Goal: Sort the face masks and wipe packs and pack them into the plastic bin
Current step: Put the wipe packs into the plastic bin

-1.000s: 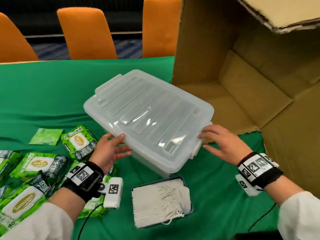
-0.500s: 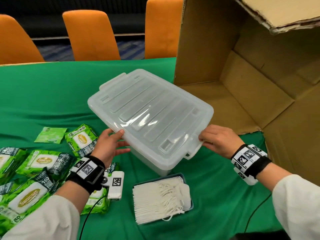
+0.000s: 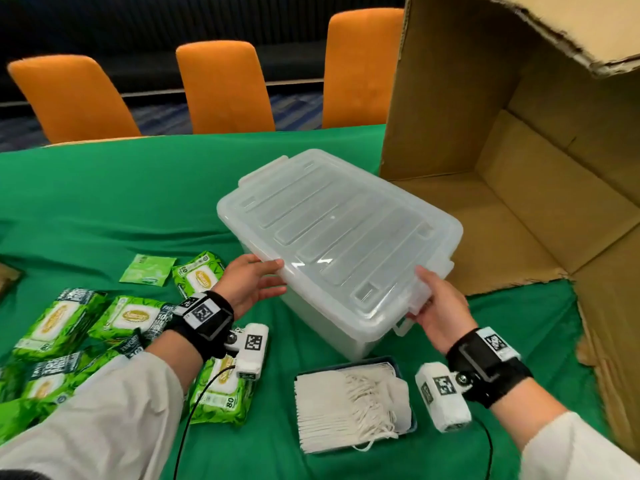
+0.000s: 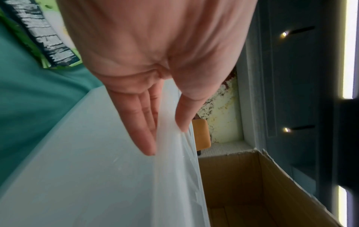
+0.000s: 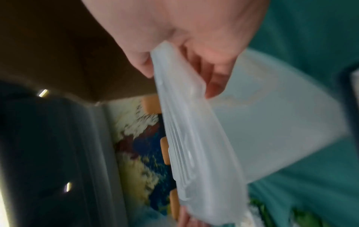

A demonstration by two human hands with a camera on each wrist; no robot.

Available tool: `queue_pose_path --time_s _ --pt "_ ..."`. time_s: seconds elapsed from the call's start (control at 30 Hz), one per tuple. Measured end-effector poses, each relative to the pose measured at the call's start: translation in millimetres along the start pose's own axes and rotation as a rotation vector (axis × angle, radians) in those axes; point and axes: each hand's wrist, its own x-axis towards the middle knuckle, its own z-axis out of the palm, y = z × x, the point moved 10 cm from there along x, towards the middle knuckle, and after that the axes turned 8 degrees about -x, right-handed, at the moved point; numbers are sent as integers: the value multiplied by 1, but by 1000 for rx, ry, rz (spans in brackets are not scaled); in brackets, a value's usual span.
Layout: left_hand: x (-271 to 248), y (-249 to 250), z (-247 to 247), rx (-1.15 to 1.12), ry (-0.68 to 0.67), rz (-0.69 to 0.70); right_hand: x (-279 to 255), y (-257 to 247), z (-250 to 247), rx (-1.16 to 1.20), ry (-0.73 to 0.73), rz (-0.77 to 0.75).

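A clear plastic bin [image 3: 311, 306] with its ribbed lid [image 3: 339, 233] on stands on the green cloth. My left hand [image 3: 278, 276] pinches the lid's near-left rim, thumb on top and straight fingers [image 4: 141, 122] along the wall below. At the near-right end my right hand [image 3: 420, 296] grips the lid [image 5: 194, 138], thumb above and fingers curled under by the latch. A stack of white face masks [image 3: 332, 414] lies in a dark tray in front of the bin. Several green wipe packs [image 3: 131, 317] are spread at the left.
A large open cardboard box [image 3: 512, 216] lies on its side at the right, close behind the bin. A small green sachet [image 3: 149, 270] sits beside the wipe packs. Orange chairs [image 3: 221, 88] line the table's far edge.
My right hand has turned and closed on the lid's near-right end by the latch. My left thumb has come up onto the lid's rim. The bin has hardly moved.
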Motion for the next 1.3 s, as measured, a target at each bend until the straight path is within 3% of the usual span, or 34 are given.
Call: queue_pose_path --time_s 0.2,0.3,0.4,0.5,0.57,0.63,0.67,0.77,0.8,0.83,0.93,1.0,1.13,1.23,1.3 --pt "-21 -7 24 -37 16 16 47 -73 -5 -309 12 -129" --pt "-44 -41 37 -95 -44 -11 69 -96 -23 -460 -62 -55" --pt "-64 -72 42 -148 -142 -128 82 -95 -46 -540 -104 67" --pt "-83 -79 34 81 -306 -251 86 -89 -58 -577 -96 95" --pt "-85 -58 8 424 -350 -270 87 -87 -62 -565 -60 76" --pt "-72 -7 -28 747 -274 -191 88 -84 -64 -562 -34 58" --pt "-62 26 -47 847 -168 -114 88 -82 -64 -556 -29 56" --pt "-29 130 -96 880 269 267 87 -81 -61 -549 -17 60" --pt "-19 145 -101 837 319 339 87 -81 -60 -552 -21 63" --pt "-7 146 -99 803 300 342 87 -80 -60 -557 -22 67" --pt "27 108 -81 822 137 140 87 -81 -60 -576 -12 78" --pt "33 91 -68 877 80 107 86 -80 -60 -584 -12 82" --pt "42 87 -71 734 122 131 84 -79 -60 -572 -10 79" --pt "44 65 -99 469 142 -5 80 -79 -59 -547 -10 76" --pt "41 50 -123 506 163 -84 78 -78 -56 -536 -20 75"
